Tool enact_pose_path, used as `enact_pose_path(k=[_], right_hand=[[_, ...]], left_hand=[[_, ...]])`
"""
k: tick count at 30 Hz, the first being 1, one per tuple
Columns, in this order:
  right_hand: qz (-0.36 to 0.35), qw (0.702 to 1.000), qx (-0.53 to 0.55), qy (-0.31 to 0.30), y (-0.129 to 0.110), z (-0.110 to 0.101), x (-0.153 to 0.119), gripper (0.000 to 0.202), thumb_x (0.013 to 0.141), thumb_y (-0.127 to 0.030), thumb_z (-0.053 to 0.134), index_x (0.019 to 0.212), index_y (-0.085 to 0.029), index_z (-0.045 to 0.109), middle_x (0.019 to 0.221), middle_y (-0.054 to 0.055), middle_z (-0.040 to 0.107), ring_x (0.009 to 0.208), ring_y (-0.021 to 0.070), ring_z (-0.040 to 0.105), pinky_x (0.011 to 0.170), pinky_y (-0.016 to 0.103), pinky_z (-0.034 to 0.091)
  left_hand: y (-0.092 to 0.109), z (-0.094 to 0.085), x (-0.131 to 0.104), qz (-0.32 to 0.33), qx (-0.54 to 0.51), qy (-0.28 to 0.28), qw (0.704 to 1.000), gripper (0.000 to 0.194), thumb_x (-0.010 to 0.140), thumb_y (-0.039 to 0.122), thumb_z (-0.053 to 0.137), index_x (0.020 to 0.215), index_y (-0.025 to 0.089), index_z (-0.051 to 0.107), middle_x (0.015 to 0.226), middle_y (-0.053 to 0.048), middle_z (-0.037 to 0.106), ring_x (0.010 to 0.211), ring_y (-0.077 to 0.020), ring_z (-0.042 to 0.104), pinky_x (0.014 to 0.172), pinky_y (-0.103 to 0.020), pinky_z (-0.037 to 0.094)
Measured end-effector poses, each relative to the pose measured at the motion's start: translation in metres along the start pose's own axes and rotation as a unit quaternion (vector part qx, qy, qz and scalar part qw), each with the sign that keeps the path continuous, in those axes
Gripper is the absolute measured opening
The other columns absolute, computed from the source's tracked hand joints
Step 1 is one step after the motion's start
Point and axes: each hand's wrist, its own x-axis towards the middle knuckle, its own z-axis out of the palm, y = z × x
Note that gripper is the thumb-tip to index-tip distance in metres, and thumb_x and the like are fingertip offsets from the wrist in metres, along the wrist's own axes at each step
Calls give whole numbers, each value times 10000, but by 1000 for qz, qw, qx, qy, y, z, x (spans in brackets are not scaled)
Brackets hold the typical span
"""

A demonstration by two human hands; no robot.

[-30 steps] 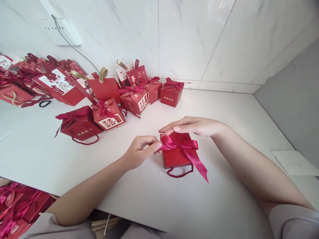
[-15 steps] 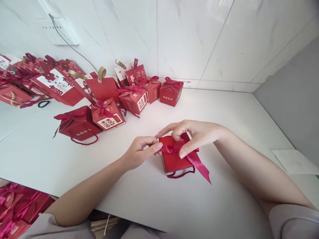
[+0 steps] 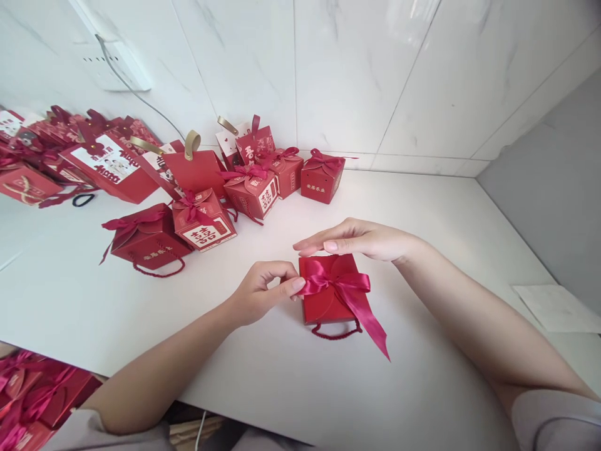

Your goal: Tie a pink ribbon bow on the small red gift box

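A red gift box rests on the white table, its flaps closed under a magenta satin ribbon tied in a bow. One ribbon tail hangs past the box's front right corner, and a dark red cord handle loops out at the front. My left hand pinches the bow's left loop between thumb and fingers at the box's left side. Over the back edge of the box, my right hand is held with fingers stretched out and nothing in them. Whether it touches the box I cannot tell.
Several red gift boxes with bows stand at the back left. More boxes and bags are heaped by the tiled wall, under a socket with a cable. Ribboned boxes fill a spot below the table's front left edge.
My right hand has let go of the bow, straightened its fingers and moved to the back edge of the box. The bow is now uncovered. My left hand still pinches the ribbon.
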Motion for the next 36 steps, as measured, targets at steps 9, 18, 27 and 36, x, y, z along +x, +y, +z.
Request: enact_pose_path(k=[9, 18, 27, 36], right_hand=[[-52, 994, -97, -26, -6, 14, 0, 208, 779, -371, 758, 871, -195, 697, 1277, 63, 643, 1233, 246, 559, 998, 362, 456], [-31, 999, -3, -16, 1, 8, 2, 227, 881, -355, 645, 977, -189, 766, 1318, 69, 634, 1152, 235, 623, 953, 336, 497], [-33, 991, 32, 126, 11, 12, 11, 301, 824, -420, 703, 1013, -196, 771, 1182, 72, 715, 1076, 235, 664, 932, 344, 508], [-39, 993, 51, 99, 12, 13, 12, 378, 870, -459, 641, 1145, -212, 722, 1156, 75, 720, 1048, 233, 665, 916, 369, 515]], left_hand=[[-2, 0, 2, -7, -1, -4, 1000, 288, 914, 334, 585, 702, 144, 628, 678, -11, 621, 666, -115, 546, 673, -239, 427], [-4, 0, 1, -7, -18, -18, 1000, 283, 921, 334, 575, 719, 146, 637, 697, -14, 620, 669, -112, 547, 661, -236, 433], [-1, -3, 5, -3, 18, 42, 999, 307, 917, 355, 575, 689, 156, 629, 664, -2, 610, 650, -112, 542, 662, -246, 426], [-3, -7, 6, -5, 31, 93, 995, 350, 917, 377, 560, 645, 156, 577, 625, 8, 565, 628, -107, 517, 639, -246, 405]])
